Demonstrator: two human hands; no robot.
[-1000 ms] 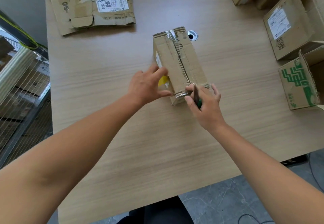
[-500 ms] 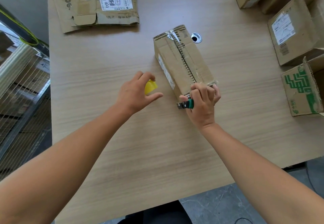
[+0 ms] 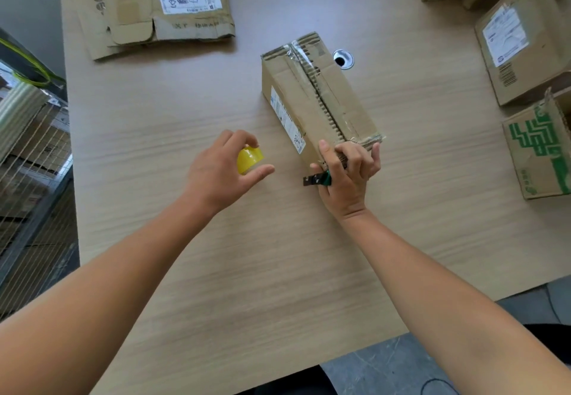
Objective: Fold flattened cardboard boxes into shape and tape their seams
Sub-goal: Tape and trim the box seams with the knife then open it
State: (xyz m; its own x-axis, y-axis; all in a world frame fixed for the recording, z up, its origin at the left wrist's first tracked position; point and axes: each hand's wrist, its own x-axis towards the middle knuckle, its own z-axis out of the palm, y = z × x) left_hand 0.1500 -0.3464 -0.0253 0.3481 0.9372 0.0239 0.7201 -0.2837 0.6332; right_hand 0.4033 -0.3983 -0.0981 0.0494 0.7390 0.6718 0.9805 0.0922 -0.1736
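A folded brown cardboard box (image 3: 315, 98) lies on the wooden table (image 3: 154, 116), with clear tape along its top seam. My left hand (image 3: 221, 173) grips a yellow tape roll (image 3: 249, 160) a short way left of the box's near end, apart from it. At that near end is my right hand (image 3: 347, 175), which holds a green-handled cutter (image 3: 318, 180) with its blade pointing left. The fingers of my right hand curl against the box's near end face.
A stack of flattened cardboard (image 3: 154, 8) lies at the back left. Several shaped boxes (image 3: 525, 45) stand along the right edge, one with green print (image 3: 537, 147). A round cable hole (image 3: 343, 58) sits behind the box. A wire rack (image 3: 27, 147) stands left of the table.
My left hand has pulled the yellow tape roll away from the box to the left. My right hand has turned the cutter sideways and settled against the box's near end.
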